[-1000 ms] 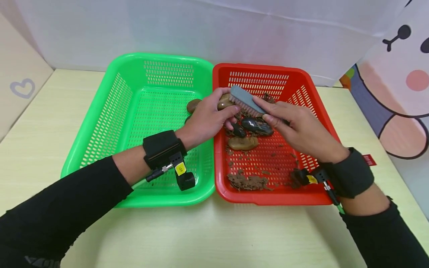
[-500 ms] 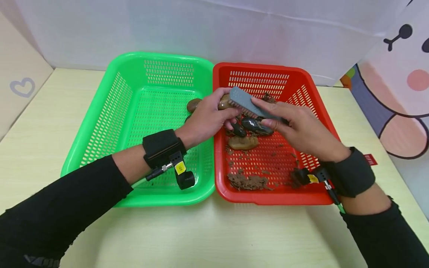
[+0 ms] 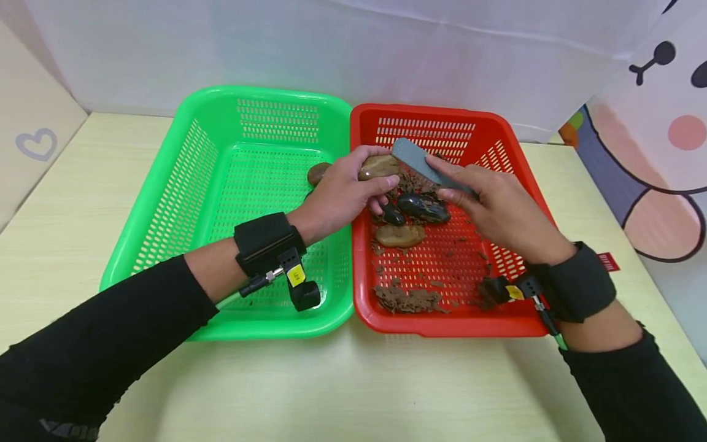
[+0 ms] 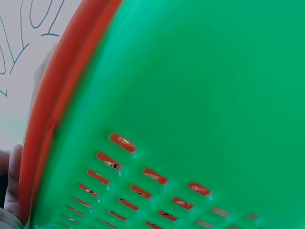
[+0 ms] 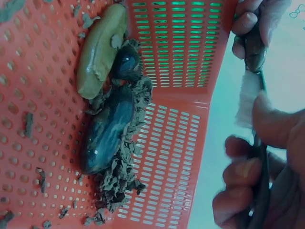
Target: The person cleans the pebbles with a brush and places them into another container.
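Left hand [image 3: 343,191] gripping a brown stone [image 3: 379,166] over the red basket [image 3: 363,270], right hand [image 3: 497,209] gripping a grey brush [image 3: 414,158] over it too, dark stones [image 3: 423,208] and brown scraps [image 3: 409,299] inside it, green basket [image 3: 259,178] beside it.

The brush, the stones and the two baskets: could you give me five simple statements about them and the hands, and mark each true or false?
1. The right hand holds a brush. True.
2. The left hand is empty. False: the left hand holds a brown stone.
3. Brown crumbs lie in the red basket. True.
4. The green basket is to the person's right of the red basket. False: the green basket is to its left.
5. A shiny black stone lies in the red basket. True.
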Demonstrator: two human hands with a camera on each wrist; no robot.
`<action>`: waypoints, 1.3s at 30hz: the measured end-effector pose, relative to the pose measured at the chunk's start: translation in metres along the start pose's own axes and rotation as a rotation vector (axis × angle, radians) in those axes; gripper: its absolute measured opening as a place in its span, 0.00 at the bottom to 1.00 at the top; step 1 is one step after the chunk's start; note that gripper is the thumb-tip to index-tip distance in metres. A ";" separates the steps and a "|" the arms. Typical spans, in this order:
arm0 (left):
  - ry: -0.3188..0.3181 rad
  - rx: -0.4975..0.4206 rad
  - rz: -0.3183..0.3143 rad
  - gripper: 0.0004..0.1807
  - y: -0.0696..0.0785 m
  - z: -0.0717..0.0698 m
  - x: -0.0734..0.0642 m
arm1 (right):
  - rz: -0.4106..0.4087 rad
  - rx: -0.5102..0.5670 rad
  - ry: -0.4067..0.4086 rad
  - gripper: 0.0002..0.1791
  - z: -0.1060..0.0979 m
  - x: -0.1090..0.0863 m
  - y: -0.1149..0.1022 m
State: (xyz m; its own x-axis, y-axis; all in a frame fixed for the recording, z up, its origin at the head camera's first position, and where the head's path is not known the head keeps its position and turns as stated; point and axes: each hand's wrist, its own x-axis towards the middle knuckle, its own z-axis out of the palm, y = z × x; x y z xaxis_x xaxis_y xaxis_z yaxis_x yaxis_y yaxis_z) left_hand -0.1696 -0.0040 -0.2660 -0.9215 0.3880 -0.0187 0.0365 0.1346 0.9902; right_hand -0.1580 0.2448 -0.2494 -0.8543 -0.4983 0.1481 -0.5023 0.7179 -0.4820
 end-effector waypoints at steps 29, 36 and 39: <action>0.002 -0.030 -0.014 0.27 0.000 0.001 0.000 | -0.051 0.100 -0.069 0.38 -0.001 -0.003 -0.001; 0.000 -0.015 -0.016 0.28 0.001 0.001 0.000 | -0.019 0.047 -0.038 0.38 -0.003 -0.003 -0.001; 0.003 -0.016 -0.019 0.28 0.001 0.000 0.000 | 0.002 0.031 -0.036 0.37 -0.004 -0.002 -0.001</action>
State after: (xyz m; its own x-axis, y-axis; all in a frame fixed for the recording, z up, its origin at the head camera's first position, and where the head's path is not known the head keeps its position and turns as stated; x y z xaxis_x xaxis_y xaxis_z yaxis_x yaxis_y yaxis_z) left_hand -0.1692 -0.0036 -0.2651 -0.9230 0.3829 -0.0375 0.0128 0.1278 0.9917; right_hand -0.1562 0.2475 -0.2462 -0.8495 -0.5145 0.1166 -0.4960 0.7036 -0.5088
